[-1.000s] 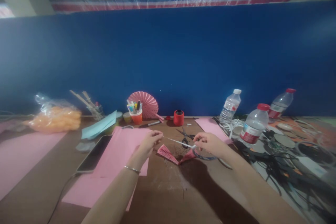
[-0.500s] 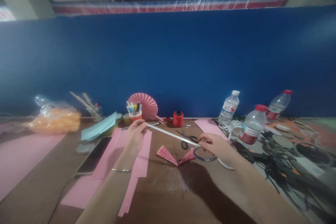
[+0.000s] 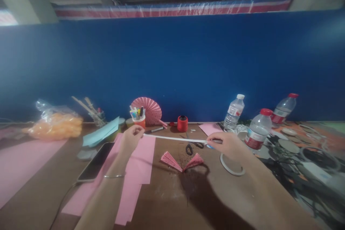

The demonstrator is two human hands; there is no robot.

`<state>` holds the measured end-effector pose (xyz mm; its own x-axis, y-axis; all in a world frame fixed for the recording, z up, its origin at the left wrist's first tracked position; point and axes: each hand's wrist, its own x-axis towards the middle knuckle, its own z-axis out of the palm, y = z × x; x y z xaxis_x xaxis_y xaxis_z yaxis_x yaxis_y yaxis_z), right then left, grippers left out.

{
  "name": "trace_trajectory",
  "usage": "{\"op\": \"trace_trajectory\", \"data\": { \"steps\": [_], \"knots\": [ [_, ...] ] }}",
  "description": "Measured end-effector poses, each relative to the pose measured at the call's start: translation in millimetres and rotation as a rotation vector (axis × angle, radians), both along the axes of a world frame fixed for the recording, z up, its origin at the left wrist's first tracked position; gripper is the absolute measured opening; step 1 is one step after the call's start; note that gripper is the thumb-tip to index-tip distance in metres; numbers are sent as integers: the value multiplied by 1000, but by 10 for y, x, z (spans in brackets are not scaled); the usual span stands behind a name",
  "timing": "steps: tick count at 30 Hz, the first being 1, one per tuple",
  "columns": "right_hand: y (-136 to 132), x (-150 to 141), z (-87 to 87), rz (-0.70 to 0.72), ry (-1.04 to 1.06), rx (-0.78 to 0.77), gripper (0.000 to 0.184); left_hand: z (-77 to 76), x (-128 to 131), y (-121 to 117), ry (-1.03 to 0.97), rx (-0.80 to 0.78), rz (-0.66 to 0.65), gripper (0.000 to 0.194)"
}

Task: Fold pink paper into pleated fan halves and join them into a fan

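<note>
While your left hand (image 3: 132, 137) pinches one end of the white strip (image 3: 175, 138) between thumb and fingers, your right hand (image 3: 222, 143) grips it towards the other end; the strip runs nearly level and taut between them, above the brown table (image 3: 159, 201). Your right fingers are closed at the strip, and a small bluish piece shows just under them, too blurred to name.

Below the strip, in the middle of the table, lies the folded pink paper (image 3: 171, 161), its two pleated parts spread in a V with the point towards you; just beyond it are the black-handled scissors (image 3: 189, 149), partly hidden by the strip and your right hand; to the right, near your right wrist, a pale ring (image 3: 232, 171) lies flat.

Your left forearm passes over pink sheets (image 3: 142, 165), with a dark phone (image 3: 97, 163) to their left; at the far side stand a cup of pens (image 3: 139, 121), a round pink fan (image 3: 148, 109) behind it and a red spool (image 3: 182, 124); three plastic bottles (image 3: 258, 129) stand to the far right, and a clear bag of orange pieces (image 3: 55, 125) sits far left.
</note>
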<state>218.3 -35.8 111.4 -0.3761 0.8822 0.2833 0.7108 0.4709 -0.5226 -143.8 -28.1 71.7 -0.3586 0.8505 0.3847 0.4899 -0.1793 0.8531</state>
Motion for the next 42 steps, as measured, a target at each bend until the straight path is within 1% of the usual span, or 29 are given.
{"op": "trace_trajectory", "data": {
  "steps": [2, 4, 6, 7, 9, 10, 11, 12, 13, 14, 15, 16, 17, 18, 19, 20, 21, 22, 25, 28, 31, 33, 37, 40, 42],
  "knots": [
    [16, 1, 153, 46, -95, 80, 18, 24, 3, -17, 174, -72, 34, 20],
    [29, -13, 346, 136, -171, 167, 19, 62, 27, -16, 403, -149, 93, 22],
    [25, -41, 569, 206, -218, 245, 21, 113, 53, 1, 649, -286, 154, 22],
    [15, -59, 687, 228, -230, 280, 21, 145, 64, 12, 744, -385, 179, 22],
    [-25, -100, 921, 290, -263, 342, 22, 230, 91, 27, 836, -610, 181, 23],
    [-51, -123, 1030, 309, -268, 384, 21, 286, 117, 24, 839, -700, 145, 25],
    [-79, -148, 1129, 338, -278, 417, 20, 354, 160, 10, 816, -743, 85, 27],
    [-108, -176, 1216, 370, -286, 446, 18, 434, 224, -16, 768, -750, -1, 30],
    [-135, -207, 1288, 402, -296, 468, 18, 526, 309, -56, 706, -657, -103, 32],
    [-159, -240, 1346, 434, -308, 478, 17, 625, 416, -110, 613, -509, -212, 31],
    [-179, -274, 1389, 466, -314, 488, 18, 729, 538, -176, 489, -358, -335, 32],
    [-196, -308, 1419, 496, -318, 494, 18, 830, 667, -251, 345, -198, -430, 32],
    [-209, -340, 1437, 524, -318, 499, 19, 925, 797, -329, 215, -81, -531, 32],
    [-220, -371, 1446, 549, -313, 509, 19, 1006, 918, -407, 110, 36, -589, 30],
    [-229, -397, 1448, 569, -307, 518, 19, 1071, 1024, -480, 39, 111, -635, 28],
    [-236, -420, 1443, 583, -300, 525, 19, 1116, 1112, -542, -1, 132, -681, 26],
    [-243, -439, 1433, 595, -294, 532, 19, 1141, 1180, -593, -15, 117, -705, 23],
    [-248, -454, 1419, 604, -290, 534, 18, 1146, 1229, -629, -23, 103, -700, 21],
    [-253, -485, 1350, 617, -285, 521, 18, 1083, 1291, -665, -59, 45, -683, 15],
    [-237, -508, 1244, 599, -254, 499, 20, 993, 1294, -636, -196, -6, -704, 14],
    [-204, -539, 1133, 571, -210, 479, 21, 952, 1287, -599, -330, -59, -772, 16],
    [-179, -567, 1077, 570, -190, 473, 22, 951, 1279, -582, -361, -84, -802, 17],
    [-129, -621, 1016, 603, -132, 471, 21, 978, 1253, -571, -388, -79, -805, 18],
    [-72, -654, 970, 610, -27, 441, 18, 1009, 1221, -586, -411, -80, -813, 21],
    [-18, -677, 904, 589, 81, 379, 16, 1028, 1196, -605, -408, -86, -809, 22]
  ]
}}
